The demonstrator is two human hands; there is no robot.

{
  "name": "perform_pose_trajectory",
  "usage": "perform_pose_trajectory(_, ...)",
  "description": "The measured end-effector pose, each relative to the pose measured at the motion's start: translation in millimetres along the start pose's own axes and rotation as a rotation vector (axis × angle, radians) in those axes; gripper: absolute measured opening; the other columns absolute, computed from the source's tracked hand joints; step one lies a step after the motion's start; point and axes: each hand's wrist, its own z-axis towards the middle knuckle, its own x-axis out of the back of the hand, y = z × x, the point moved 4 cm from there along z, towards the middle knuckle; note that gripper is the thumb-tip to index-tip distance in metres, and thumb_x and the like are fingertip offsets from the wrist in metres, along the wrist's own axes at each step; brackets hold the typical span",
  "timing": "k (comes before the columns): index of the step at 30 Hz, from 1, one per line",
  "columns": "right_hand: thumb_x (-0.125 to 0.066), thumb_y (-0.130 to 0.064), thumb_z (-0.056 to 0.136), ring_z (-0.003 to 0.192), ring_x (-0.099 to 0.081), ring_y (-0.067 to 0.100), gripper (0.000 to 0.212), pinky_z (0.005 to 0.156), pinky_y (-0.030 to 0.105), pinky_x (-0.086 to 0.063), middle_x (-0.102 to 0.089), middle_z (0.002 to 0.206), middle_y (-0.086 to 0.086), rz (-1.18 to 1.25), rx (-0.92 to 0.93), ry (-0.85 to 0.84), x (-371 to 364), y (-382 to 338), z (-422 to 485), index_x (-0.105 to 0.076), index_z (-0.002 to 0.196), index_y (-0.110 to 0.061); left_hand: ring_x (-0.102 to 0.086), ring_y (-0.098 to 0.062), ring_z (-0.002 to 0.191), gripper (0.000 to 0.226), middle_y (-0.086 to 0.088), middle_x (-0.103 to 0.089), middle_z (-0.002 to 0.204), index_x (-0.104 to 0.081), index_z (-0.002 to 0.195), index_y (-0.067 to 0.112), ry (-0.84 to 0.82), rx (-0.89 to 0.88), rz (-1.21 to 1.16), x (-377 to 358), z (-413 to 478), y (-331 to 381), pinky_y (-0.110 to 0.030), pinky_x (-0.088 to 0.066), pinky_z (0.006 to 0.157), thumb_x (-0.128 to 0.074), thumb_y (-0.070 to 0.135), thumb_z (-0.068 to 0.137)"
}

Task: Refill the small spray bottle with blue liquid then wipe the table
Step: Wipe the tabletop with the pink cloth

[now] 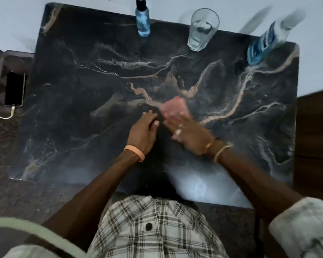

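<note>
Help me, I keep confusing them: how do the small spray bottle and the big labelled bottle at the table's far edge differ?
The small spray bottle is slim with a black top; the big labelled bottle is broader, its top clear and blurred. The spray bottle stands left of the drinking glass, the big bottle right of it. The spray bottle looks blue throughout; the big bottle only low down. Both hold blue liquid.

I see a black table (82, 90) veined tan and white, a pink cloth (172, 106) mid-frame, a blue spray bottle (143, 23) up top.
</note>
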Motion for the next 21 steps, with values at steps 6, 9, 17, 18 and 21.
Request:
perform_pose_trajectory(6, -0.032, -0.025, 0.105, 0.151, -0.005, 0.033, 0.056, 0.121, 0.051, -0.006, -0.01, 0.163, 0.016, 0.241, -0.903, 0.163, -6.0, 72.2, -97.5, -0.019, 0.155, -0.003, -0.022, -0.026, 0.148, 0.04, -0.011, -0.039, 0.153, -0.048, 0.14, 0.003, -0.168, -0.144, 0.054, -62.4, -17.8, 40.6, -0.025, -0.012, 0.118, -0.045, 0.017, 0.102)
perform_pose_trajectory(9, -0.026, -0.027, 0.104, 0.15, -0.005, 0.039, 0.059, 0.118, 0.054, -0.007, -0.009, 0.162, 0.023, 0.216, -1.049, 0.158, -14.1, -23.4, -94.1, -0.014, 0.155, 0.0, -0.023, -0.023, 0.148, 0.041, -0.011, -0.039, 0.153, -0.048, 0.141, 0.003, -0.137, -0.113, 0.032, -67.6, -28.3, 37.9, -0.023, -0.012, 0.118, -0.045, 0.016, 0.103)
perform_pose_trajectory(17, -0.033, -0.039, 0.102, 0.151, -0.001, 0.034, 0.053, 0.118, 0.06, 0.006, -0.02, 0.161, 0.009, -0.014, 0.142, -0.084, -4.2, -135.3, 28.1, -0.032, 0.152, -0.021, -0.03, -0.029, 0.145, 0.038, -0.013, -0.043, 0.15, -0.052, 0.138, 0.009, 0.091, 0.126, 0.127, 1.2, -41.8, -29.3, -0.042, -0.015, 0.12, -0.044, 0.008, 0.101)
perform_pose_trajectory(18, -0.028, -0.04, 0.104, 0.151, 0.003, 0.031, 0.053, 0.12, 0.054, 0.009, -0.015, 0.164, 0.007, -0.038, 0.13, -0.091, -4.6, -129.2, 37.5, -0.028, 0.154, -0.021, -0.034, -0.031, 0.143, 0.037, -0.014, -0.045, 0.149, -0.053, 0.137, 0.008, 0.135, 0.165, 0.143, 13.1, -39.9, -35.4, -0.043, -0.021, 0.118, -0.044, 0.008, 0.101)
perform_pose_trajectory(21, -0.027, -0.041, 0.105, 0.152, 0.005, 0.027, 0.055, 0.121, 0.049, 0.005, -0.011, 0.165, 0.005, 0.047, 0.06, -0.059, -6.1, -126.3, 36.6, -0.024, 0.156, -0.019, -0.046, -0.033, 0.135, 0.035, -0.016, -0.05, 0.144, -0.056, 0.134, 0.005, 0.145, 0.199, 0.17, 26.4, -41.4, -35.3, -0.041, -0.034, 0.11, -0.048, 0.01, 0.1)
